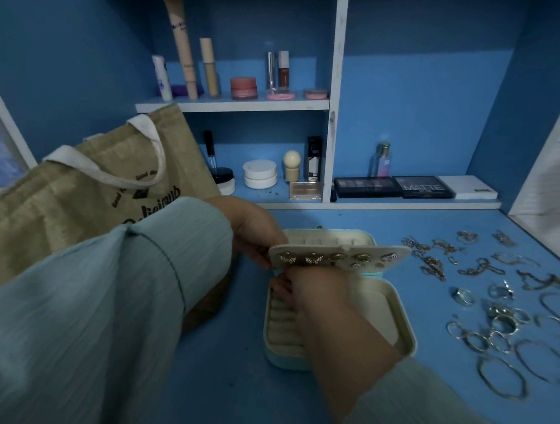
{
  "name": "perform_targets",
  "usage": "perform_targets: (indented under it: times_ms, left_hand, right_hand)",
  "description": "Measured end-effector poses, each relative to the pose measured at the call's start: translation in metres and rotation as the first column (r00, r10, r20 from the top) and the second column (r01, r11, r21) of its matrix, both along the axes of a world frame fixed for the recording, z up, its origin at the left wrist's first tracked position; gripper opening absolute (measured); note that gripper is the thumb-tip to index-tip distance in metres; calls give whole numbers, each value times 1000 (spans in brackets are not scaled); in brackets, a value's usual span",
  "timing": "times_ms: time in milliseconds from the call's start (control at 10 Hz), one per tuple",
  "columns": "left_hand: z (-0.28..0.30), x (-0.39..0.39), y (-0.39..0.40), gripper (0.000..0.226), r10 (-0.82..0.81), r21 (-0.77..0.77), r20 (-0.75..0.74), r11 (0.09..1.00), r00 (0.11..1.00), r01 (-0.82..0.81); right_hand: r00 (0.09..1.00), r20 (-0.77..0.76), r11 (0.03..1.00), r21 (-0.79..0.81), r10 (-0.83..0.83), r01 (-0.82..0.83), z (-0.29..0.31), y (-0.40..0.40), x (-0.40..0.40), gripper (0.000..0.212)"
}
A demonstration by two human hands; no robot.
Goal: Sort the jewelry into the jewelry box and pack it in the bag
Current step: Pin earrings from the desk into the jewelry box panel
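Two hands (pixel 256 233) at one jewelry box (pixel 404 329), one bag (pixel 80 172)

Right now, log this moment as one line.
left hand: holds cream earring panel | right hand: under panel, grip unclear | open pale-blue jewelry box | burlap bag: unpacked

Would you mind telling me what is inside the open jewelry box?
The jewelry box shows cream ring rolls at left and a bare compartment at right. The right hand and the earring panel cover the middle.
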State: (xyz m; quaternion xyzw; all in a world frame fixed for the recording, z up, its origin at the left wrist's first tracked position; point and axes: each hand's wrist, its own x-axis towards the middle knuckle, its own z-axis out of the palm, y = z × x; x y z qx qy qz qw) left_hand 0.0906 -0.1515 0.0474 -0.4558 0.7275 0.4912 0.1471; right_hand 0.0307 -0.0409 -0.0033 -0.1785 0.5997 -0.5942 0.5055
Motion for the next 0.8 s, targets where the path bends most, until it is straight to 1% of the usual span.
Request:
perform_targets:
  times_ms: [100, 200, 400, 500, 700, 800]
  left_hand:
    - [2, 1, 4, 14, 8, -27, -2, 1000, 1000, -8]
    - [-1, 4, 5, 17, 16, -34, -7, 999, 1000, -16]
    - [1, 5, 7, 16, -18, -93, 18, 995, 1000, 20]
    - [0, 6, 6, 18, -43, -126, -3, 991, 999, 43]
    - [6, 5, 8, 8, -56, -296, -83, 955, 995, 29]
    - [1, 5, 7, 12, -45, -281, -121, 960, 992, 9]
  right_hand:
    - [1000, 1, 1000, 4, 6, -6, 1, 0, 1, 27]
    - [999, 43, 1000, 8, 2, -2, 0, 3, -2, 22]
    - [999, 23, 999, 36, 28, -28, 6, -2, 1, 26]
    - [1000, 5, 999, 44, 21, -22, 6, -1, 1, 29]
    - [997, -71, 999, 36, 38, -35, 7, 2, 1, 28]
    - [998, -54, 999, 35, 37, -35, 6, 2, 1, 20]
